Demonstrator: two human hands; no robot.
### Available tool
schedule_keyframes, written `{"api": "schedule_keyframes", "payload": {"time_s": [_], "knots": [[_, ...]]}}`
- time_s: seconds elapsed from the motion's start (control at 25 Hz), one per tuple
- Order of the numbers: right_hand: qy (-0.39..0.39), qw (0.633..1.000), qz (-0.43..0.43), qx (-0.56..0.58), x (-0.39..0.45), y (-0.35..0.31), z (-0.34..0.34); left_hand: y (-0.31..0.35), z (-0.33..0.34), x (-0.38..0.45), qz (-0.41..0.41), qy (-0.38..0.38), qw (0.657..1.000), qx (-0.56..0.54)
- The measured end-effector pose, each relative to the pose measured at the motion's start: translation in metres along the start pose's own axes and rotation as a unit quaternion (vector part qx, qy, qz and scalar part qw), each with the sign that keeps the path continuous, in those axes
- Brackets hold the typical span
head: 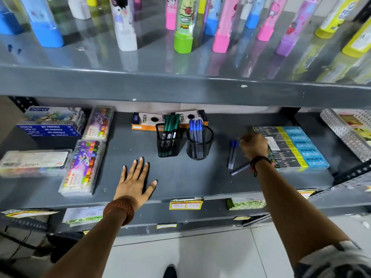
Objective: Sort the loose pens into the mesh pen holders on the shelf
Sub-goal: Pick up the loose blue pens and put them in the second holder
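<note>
Resting flat on the shelf [180, 177], the left hand [134, 181] was spread wide, empty, at 7 o'clock from the square mesh holder [168, 143]. Right hand [253, 146] was blurred, curled; grip unclear. Loose blue pens [232, 153] lay at 3 o'clock from the round mesh holder [199, 144].

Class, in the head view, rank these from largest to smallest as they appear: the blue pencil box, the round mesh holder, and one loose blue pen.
1. Blue pencil box
2. Round mesh holder
3. Loose blue pen

All sit at similar depth, so the order is safe.
</note>
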State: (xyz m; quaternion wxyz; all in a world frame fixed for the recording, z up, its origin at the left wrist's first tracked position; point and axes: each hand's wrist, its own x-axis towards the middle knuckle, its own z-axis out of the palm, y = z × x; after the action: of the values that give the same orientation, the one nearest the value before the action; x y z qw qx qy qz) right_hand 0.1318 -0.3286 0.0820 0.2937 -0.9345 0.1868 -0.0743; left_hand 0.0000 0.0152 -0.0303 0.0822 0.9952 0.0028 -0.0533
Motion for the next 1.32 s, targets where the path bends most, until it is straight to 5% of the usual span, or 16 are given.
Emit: {"api": "schedule_keyframes", "payload": {"time_s": [0.24,0.72,0.8,1.0,1.32], "knots": [[-0.097,0.988,0.122,-0.019,-0.006,0.076,0.001,0.002,-0.002,-0.001,-0.003,-0.001,1.0,0.006],[-0.161,0.949,0.25,0.106,0.005,0.07,0.008,0.001,-0.001,-0.001,-0.002,-0.001,1.0,0.012],[-0.116,0.965,0.206,0.115,0.007,0.059,0.004,0.001,-0.001,-0.001,-0.003,0.0,1.0,0.007],[0.04,0.988,-0.072,0.129,0.012,-0.03,-0.018,0.0,0.0,-0.001,-0.001,0.001,1.0,0.011],[-0.02,0.987,-0.159,0.005,-0.012,-0.087,0.024,-0.001,0.001,0.0,-0.002,0.001,1.0,0.009]]}}
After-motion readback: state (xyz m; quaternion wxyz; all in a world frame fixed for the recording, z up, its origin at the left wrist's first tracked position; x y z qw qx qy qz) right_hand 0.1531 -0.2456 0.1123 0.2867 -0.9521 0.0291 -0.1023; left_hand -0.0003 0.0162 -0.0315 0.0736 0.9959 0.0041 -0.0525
